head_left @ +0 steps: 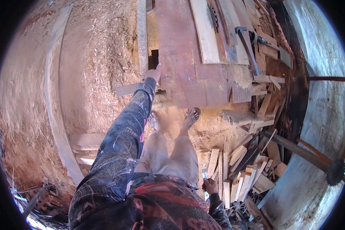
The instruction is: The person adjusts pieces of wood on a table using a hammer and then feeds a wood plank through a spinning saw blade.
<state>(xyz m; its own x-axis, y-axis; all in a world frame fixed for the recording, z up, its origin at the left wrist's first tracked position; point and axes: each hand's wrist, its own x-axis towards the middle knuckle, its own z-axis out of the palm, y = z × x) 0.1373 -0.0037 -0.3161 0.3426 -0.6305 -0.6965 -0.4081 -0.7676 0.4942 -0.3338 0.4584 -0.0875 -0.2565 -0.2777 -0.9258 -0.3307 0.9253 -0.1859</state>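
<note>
My left arm, in a dark patterned sleeve, reaches forward. My left hand (153, 73) is at the left edge of a reddish-brown tabletop (176, 61), beside a dark gap and a long narrow board (142, 36). One finger points forward along the edge, and nothing shows in this hand; the other fingers are hard to make out. Low at my right side, my right hand (210, 186) is closed around a narrow whitish-blue strip (205, 176). Its ends stick out above and below the fist, and its exact kind is unclear.
A toothed saw blade (213, 18) rises between boards (205, 38) on the tabletop. A blue-headed tool (240, 30) lies to their right. Offcuts (241, 184) heap at my right, near a round toothed disc (335, 172). A long plank (53, 88) lies left on sawdust.
</note>
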